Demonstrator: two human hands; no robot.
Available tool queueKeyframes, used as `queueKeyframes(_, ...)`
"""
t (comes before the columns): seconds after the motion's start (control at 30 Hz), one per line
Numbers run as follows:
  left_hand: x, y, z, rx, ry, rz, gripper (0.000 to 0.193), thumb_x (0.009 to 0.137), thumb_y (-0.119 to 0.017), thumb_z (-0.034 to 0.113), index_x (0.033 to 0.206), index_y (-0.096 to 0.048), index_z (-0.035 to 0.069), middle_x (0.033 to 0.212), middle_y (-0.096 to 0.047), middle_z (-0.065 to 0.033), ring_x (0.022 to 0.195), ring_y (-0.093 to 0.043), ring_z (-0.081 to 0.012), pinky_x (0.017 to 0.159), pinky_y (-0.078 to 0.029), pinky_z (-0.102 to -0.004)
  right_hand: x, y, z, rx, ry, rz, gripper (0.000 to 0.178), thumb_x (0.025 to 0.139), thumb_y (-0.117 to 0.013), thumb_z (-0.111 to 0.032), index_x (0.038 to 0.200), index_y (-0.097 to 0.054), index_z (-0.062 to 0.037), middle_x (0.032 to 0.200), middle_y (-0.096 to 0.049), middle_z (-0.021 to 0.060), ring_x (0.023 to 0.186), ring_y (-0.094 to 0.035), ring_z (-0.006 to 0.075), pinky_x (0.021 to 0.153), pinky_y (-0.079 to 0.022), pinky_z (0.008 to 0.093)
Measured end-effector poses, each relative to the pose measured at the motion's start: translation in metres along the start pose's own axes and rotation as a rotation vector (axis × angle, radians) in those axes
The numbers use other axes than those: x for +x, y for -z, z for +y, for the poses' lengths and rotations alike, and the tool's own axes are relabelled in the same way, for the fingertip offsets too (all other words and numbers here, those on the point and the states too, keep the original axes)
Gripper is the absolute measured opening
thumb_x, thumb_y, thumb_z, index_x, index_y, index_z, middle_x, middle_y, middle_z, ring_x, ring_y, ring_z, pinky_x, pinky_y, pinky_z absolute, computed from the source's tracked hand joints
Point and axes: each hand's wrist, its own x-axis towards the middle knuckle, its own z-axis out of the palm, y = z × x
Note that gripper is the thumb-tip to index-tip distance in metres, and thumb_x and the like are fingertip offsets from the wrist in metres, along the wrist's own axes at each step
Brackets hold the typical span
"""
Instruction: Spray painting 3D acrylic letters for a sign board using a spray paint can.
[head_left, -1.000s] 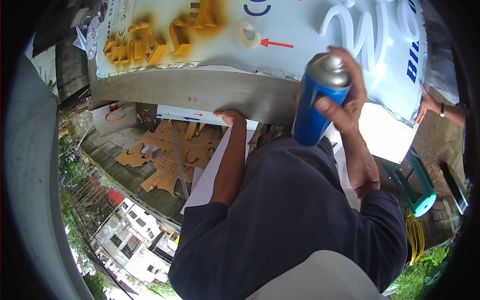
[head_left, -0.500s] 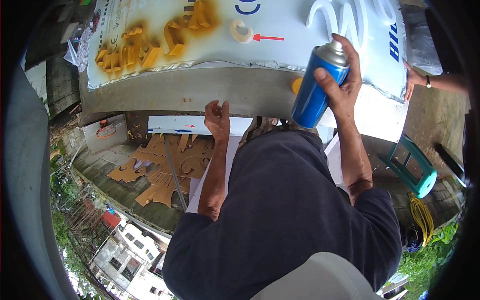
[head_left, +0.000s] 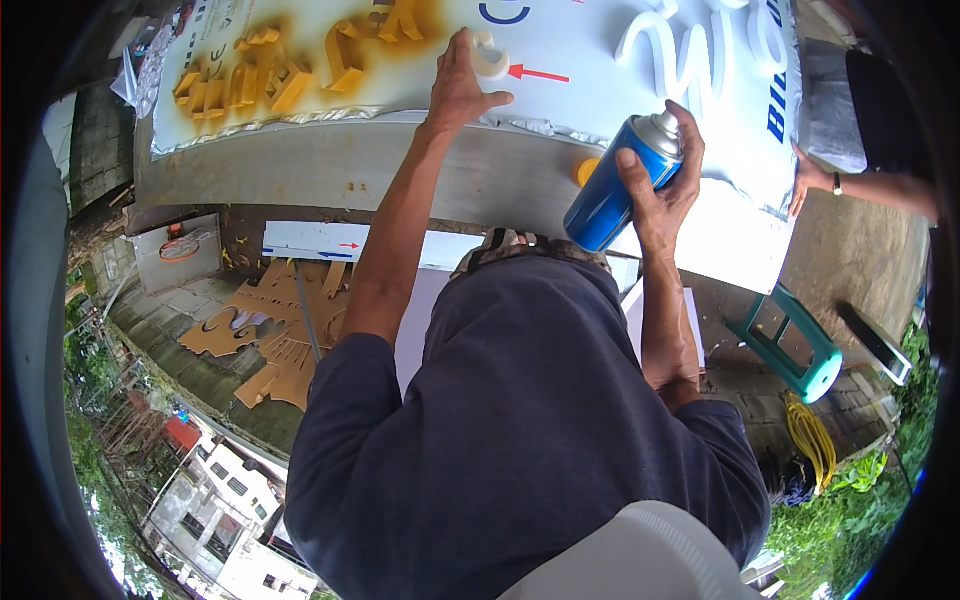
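Note:
My right hand [head_left: 665, 190] grips a blue spray can [head_left: 608, 205] with a silver top, held tilted above the sheet's near edge. Its forefinger rests on the nozzle. My left hand [head_left: 458, 92] reaches over the white printed sheet [head_left: 560, 105], fingers extended and thumb spread. Beside it is a small cream C-shaped letter [head_left: 491, 62]; I cannot tell whether the fingers touch it. Yellow-painted raised letters [head_left: 290, 85] stand at the left within brown-yellow overspray. White raised letters [head_left: 690, 60] stand at the right.
A yellow cap [head_left: 585, 172] is behind the can. Another person's hand [head_left: 808, 180] touches the sheet's right edge. A green stool [head_left: 790, 345] and a coiled yellow cable [head_left: 812, 440] are at the right. Cut brown cardboard [head_left: 265, 330] lies on the ground below left.
My left hand has moved up from in front of the table to beside the C-shaped letter. My right hand, still holding the spray can, has shifted slightly left and down in view.

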Motion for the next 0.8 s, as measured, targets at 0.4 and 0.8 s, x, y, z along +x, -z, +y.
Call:
queueKeyframes(0.4, 0.034, -0.022, -0.02, 0.074, 0.02, 0.185, 0.116, 0.058, -0.094, 0.036, 0.149, -0.031, -0.001, 0.14, -0.05, -0.0184, 0.125, -0.047, -0.0394, 0.105, -0.045, -0.0474, 0.032, 0.003, 0.03, 0.017, -0.019, -0.163, 0.079, 0.077, -0.083, -0.047, 0.14, -0.052, -0.0093, 0.128, -0.059, 0.0188, 0.11, -0.066, 0.0328, 0.096, -0.054, 0.0465)
queueKeyframes(0.8, 0.08, -0.049, -0.012, 0.092, 0.192, 0.42, 0.1, 0.056, -0.097, 0.047, 0.126, -0.047, -0.004, 0.123, -0.044, -0.02, 0.114, -0.048, -0.0342, 0.089, -0.052, -0.0445, 0.077, -0.025, 0.027, 0.075, 0.003, -0.084, 0.083, 0.077, -0.083, -0.05, 0.143, -0.048, -0.0136, 0.117, -0.065, 0.0179, 0.103, -0.069, 0.0321, 0.09, -0.059, 0.0463)
